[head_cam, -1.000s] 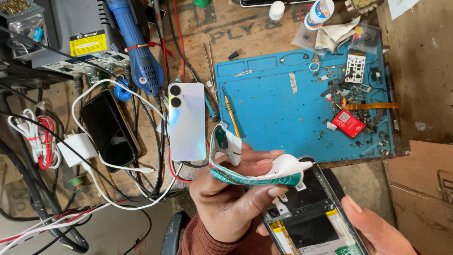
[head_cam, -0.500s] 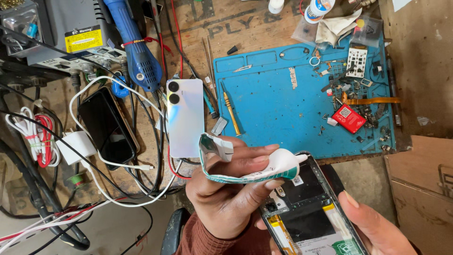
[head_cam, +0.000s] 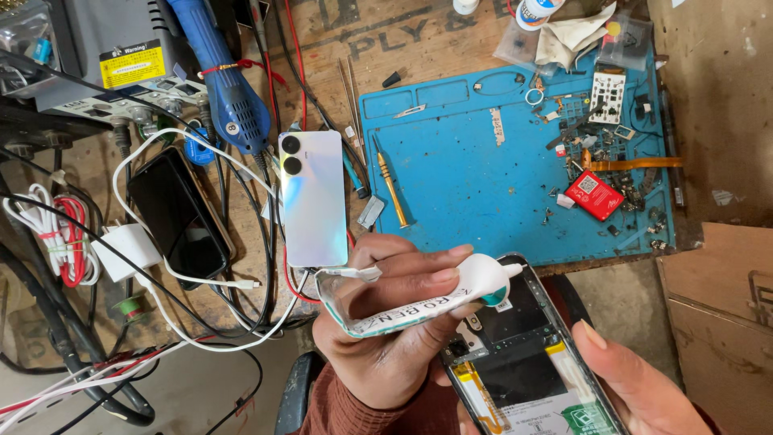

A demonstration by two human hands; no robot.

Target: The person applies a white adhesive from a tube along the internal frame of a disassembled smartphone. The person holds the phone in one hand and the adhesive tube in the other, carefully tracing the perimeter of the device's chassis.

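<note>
My left hand is closed around a crumpled white and green glue tube, with the white nozzle pointing right. The nozzle tip touches the upper edge of an opened phone that has no back cover, so its black inner parts and yellow strips show. My right hand holds this phone from below at the bottom right, thumb along its right edge. A pearly white phone back with two camera rings lies on the bench just above my left hand.
A blue work mat carries a yellow screwdriver, a small red part and several loose screws and boards. On the left lie a black phone, a white charger, tangled cables and a blue hot-air handle. A cardboard box stands on the right.
My left hand has turned the tube flatter and brought its nozzle down onto the top edge of the opened phone. My right hand keeps the phone in place.
</note>
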